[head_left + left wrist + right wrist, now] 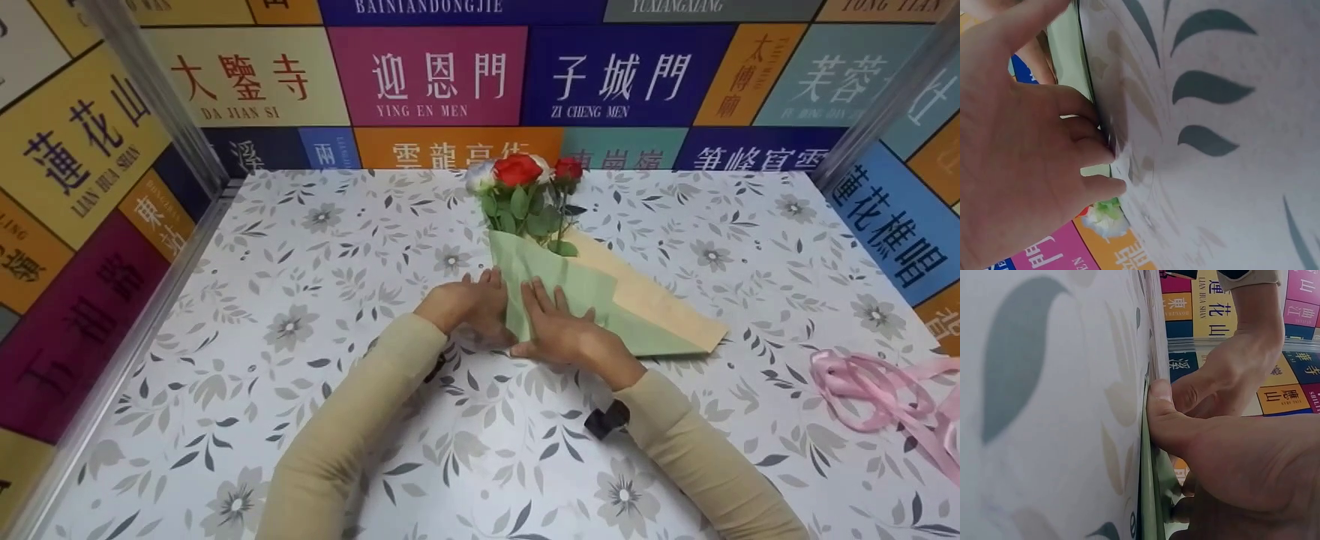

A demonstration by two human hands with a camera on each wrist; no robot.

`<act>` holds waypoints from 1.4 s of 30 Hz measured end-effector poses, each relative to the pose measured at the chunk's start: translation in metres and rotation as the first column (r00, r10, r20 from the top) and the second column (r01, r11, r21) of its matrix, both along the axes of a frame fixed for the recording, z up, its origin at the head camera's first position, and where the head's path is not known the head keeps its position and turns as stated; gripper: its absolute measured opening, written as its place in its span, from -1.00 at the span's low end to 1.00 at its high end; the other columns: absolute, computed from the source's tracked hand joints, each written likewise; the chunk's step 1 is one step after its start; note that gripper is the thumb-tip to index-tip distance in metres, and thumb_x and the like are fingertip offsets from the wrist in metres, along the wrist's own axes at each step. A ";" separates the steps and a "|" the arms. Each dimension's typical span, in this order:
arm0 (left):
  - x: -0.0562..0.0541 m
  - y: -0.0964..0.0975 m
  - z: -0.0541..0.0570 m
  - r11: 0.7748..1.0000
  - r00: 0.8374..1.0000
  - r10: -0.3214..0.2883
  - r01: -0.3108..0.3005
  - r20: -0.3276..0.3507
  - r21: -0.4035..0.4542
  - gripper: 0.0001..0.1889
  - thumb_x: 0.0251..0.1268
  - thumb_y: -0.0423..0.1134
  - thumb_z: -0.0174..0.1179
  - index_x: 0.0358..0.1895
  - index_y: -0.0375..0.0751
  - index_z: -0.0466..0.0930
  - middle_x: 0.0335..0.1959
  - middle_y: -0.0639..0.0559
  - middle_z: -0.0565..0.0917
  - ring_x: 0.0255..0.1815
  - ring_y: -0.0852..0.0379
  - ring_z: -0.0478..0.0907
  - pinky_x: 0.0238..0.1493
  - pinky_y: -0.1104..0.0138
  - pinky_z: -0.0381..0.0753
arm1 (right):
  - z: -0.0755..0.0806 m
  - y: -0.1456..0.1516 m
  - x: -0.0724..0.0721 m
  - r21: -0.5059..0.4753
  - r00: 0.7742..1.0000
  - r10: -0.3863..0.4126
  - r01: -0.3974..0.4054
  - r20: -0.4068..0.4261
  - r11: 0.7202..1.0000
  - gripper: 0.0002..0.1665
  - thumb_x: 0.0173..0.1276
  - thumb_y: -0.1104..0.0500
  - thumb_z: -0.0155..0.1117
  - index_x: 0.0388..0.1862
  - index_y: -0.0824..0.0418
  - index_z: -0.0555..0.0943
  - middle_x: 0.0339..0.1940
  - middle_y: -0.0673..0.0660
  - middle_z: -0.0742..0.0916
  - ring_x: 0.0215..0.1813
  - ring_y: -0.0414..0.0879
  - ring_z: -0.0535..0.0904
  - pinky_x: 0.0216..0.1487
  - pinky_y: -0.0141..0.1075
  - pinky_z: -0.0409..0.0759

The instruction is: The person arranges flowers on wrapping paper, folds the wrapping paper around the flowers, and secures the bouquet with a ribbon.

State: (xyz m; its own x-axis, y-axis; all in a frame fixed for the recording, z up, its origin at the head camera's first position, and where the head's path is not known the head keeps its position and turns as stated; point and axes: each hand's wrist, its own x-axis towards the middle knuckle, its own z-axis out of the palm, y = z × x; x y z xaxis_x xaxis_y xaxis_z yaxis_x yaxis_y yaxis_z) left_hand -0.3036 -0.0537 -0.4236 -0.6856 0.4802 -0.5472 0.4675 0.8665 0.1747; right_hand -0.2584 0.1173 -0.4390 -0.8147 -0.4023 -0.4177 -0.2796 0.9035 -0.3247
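A bouquet wrapped in green paper (555,274) lies on the table, its red rose (517,171) and white flower (481,177) at the far end. A second red rose (568,168) stands beside them above green leaves (517,206). On the green paper my right hand (562,326) presses with spread fingers, its thumb at the near edge. My left hand (476,304) is at the wrapping's left edge, fingertips right at the paper. In the left wrist view its fingers (1092,152) reach down to the table. Cream paper (660,300) shows under the green on the right.
Loops of pink ribbon (862,390) lie at the right side of the table (360,225), which has a floral cover. Panels with printed characters (427,75) stand behind and on both sides. A dark band (607,420) is at the right wrist.
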 end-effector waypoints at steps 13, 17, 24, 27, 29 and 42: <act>0.004 0.007 -0.003 0.997 1.000 0.008 -0.009 -0.010 -0.074 0.42 0.03 0.47 0.28 0.58 -0.40 -0.43 0.62 -0.37 -0.43 0.67 -0.21 -0.44 0.62 -0.17 -0.24 | 0.014 0.019 -0.002 0.016 0.997 0.076 -0.076 -0.002 0.997 0.23 0.42 -0.28 0.19 0.66 0.16 -0.34 0.64 0.34 -0.32 0.64 0.38 -0.38 0.38 0.57 -0.04; 0.009 0.011 0.000 0.995 0.998 0.059 -0.060 -0.013 -0.078 0.43 -0.01 0.44 0.34 0.59 -0.39 -0.41 0.63 -0.35 -0.41 0.68 -0.18 -0.42 0.63 -0.14 -0.23 | 0.019 0.027 0.000 0.086 0.999 0.040 -0.037 -0.034 0.996 0.26 0.35 -0.32 0.25 0.66 0.19 -0.25 0.65 0.39 -0.22 0.63 0.45 -0.29 0.34 0.60 -0.02; 0.026 0.020 0.004 0.985 0.984 0.079 -0.101 -0.157 -0.137 0.46 -0.05 0.39 0.41 0.61 -0.25 -0.49 0.64 -0.33 -0.41 0.68 -0.20 -0.37 0.61 -0.19 -0.12 | 0.019 0.032 0.000 0.189 0.998 0.070 -0.068 -0.004 0.980 0.23 0.39 -0.37 0.16 0.66 0.20 -0.25 0.66 0.37 -0.14 0.63 0.45 -0.17 0.34 0.63 -0.14; 0.030 0.027 0.007 0.987 0.971 -0.010 -0.028 -0.238 -0.156 0.44 -0.08 0.34 0.47 0.63 -0.17 -0.43 0.63 -0.34 -0.40 0.68 -0.24 -0.36 0.61 -0.19 -0.08 | 0.017 0.030 -0.001 0.182 0.997 0.076 -0.076 0.005 0.980 0.25 0.38 -0.37 0.16 0.66 0.19 -0.28 0.66 0.38 -0.17 0.63 0.46 -0.19 0.35 0.63 -0.26; 0.029 0.030 0.009 0.991 0.970 -0.058 0.027 -0.237 -0.131 0.40 -0.08 0.26 0.51 0.64 -0.11 -0.37 0.64 -0.34 -0.38 0.68 -0.23 -0.36 0.63 -0.12 -0.09 | 0.017 0.030 -0.002 0.181 0.996 0.084 -0.083 0.007 0.980 0.25 0.38 -0.38 0.15 0.66 0.19 -0.29 0.66 0.38 -0.17 0.62 0.46 -0.20 0.37 0.60 -0.29; 0.011 0.017 0.003 0.998 0.999 -0.046 0.046 -0.017 0.034 0.33 -0.01 0.16 0.51 0.64 0.10 -0.38 0.66 -0.16 -0.44 0.70 -0.05 -0.40 0.62 0.01 0.07 | 0.018 0.030 -0.011 0.000 0.996 0.021 -0.021 -0.089 1.000 -0.14 0.56 -0.20 0.02 0.62 0.21 0.09 0.63 0.49 -0.05 0.62 0.46 -0.12 0.54 0.37 -0.04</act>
State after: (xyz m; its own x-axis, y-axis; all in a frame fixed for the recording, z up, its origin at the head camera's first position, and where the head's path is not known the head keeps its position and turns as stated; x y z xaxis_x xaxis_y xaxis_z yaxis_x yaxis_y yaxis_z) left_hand -0.2928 -0.0363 -0.4210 -0.6711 0.5298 -0.5185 0.5098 0.8377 0.1961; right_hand -0.2690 0.1475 -0.4208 -0.8401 -0.4195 -0.3438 -0.3259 0.8971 -0.2984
